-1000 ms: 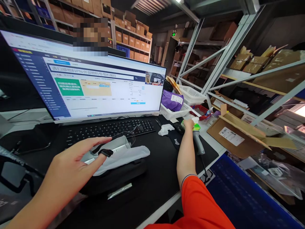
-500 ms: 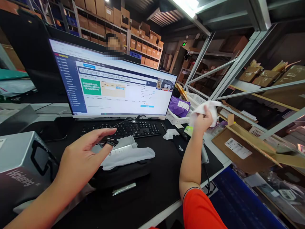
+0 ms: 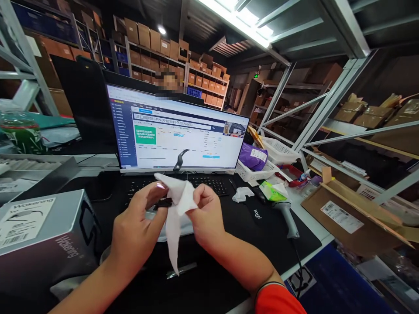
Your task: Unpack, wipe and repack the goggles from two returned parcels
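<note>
A white tissue (image 3: 178,203) is between my two hands over the desk, one long corner hanging down. My right hand (image 3: 207,218) has it pinched between thumb and fingers. In my left hand (image 3: 137,222) is a pair of glasses (image 3: 181,160) with black temples; one curved temple end sticks up before the monitor, and the tissue and fingers cover much of the rest. Below the hands, a white sleeve or cloth (image 3: 183,229) lies partly hidden. Left of them stands a grey box (image 3: 49,222) marked "Wokening". A small clear strip (image 3: 181,270) lies on the black mat.
Behind the hands are a keyboard (image 3: 212,185) and a lit monitor (image 3: 176,135). To the right lie a crumpled tissue (image 3: 242,194), a green tissue pack (image 3: 273,191), a barcode scanner (image 3: 288,218), white baskets (image 3: 252,173) and an open carton (image 3: 347,213). A person (image 3: 169,83) is beyond the monitor.
My right hand has brought the tissue from the right side to the glasses in my left hand. The view has turned left, and the green tissue pack now shows plainly.
</note>
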### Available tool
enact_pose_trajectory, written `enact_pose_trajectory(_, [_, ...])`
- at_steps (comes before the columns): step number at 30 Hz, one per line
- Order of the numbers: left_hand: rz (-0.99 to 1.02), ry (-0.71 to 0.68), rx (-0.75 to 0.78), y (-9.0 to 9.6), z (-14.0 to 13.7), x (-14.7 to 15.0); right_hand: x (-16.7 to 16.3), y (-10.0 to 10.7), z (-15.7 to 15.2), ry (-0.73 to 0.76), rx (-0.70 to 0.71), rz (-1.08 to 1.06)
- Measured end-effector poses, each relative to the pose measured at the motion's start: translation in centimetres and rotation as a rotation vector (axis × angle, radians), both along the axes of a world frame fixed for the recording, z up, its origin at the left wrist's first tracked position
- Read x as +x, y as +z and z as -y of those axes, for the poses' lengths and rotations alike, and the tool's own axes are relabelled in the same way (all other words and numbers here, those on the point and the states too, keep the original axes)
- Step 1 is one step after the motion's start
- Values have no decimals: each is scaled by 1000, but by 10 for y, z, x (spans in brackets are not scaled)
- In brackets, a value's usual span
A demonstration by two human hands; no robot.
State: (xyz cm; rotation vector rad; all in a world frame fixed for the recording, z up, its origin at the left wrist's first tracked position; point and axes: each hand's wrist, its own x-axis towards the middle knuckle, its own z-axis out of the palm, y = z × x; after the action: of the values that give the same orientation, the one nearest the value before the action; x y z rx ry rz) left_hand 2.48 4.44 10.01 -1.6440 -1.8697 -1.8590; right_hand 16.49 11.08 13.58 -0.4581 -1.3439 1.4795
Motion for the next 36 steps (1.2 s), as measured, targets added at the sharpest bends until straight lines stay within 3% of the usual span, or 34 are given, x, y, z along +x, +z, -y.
enact_pose_trajectory(5, [-315, 51, 58, -4, 10, 6, 6, -11, 8, -189, 144, 101])
enact_pose_trajectory(9, [-518, 110, 82, 7, 15, 12, 16, -2, -2, -117, 78, 87])
enact_pose_trajectory(12, [-633, 70, 135, 15, 17, 16, 25, 13, -13, -53, -8, 7])
enact_pose_trajectory(16, [-684, 34, 212, 15, 17, 17, 30, 20, -14, -80, 4, -47])
enact_pose_trajectory(18, [-696, 40, 229, 13, 18, 15, 25, 12, -5, -178, 83, -44])
enact_pose_trajectory(21, [-669, 97, 204, 13, 19, 12, 11, -8, 10, -341, 322, -74])
enact_pose_trajectory(23, [-622, 143, 180, 14, 20, 11, 4, -19, 16, -377, 469, -104])
enact_pose_trajectory(25, [-584, 145, 164, 17, 19, 10, 3, -22, 15, -353, 518, -96])
enact_pose_trajectory(27, [-576, 107, 160, 20, 18, 11, 9, -14, 11, -297, 463, -62])
enact_pose_trajectory(32, [-707, -13, 232, 22, 18, 16, 32, 19, 1, -136, 65, -122])
enact_pose_trajectory(34, [-722, -7, 237, 19, 19, 17, 33, 19, 5, -163, 55, -169])
enact_pose_trajectory(36, [-695, 20, 222, 15, 21, 16, 28, 9, 12, -274, 185, -172])
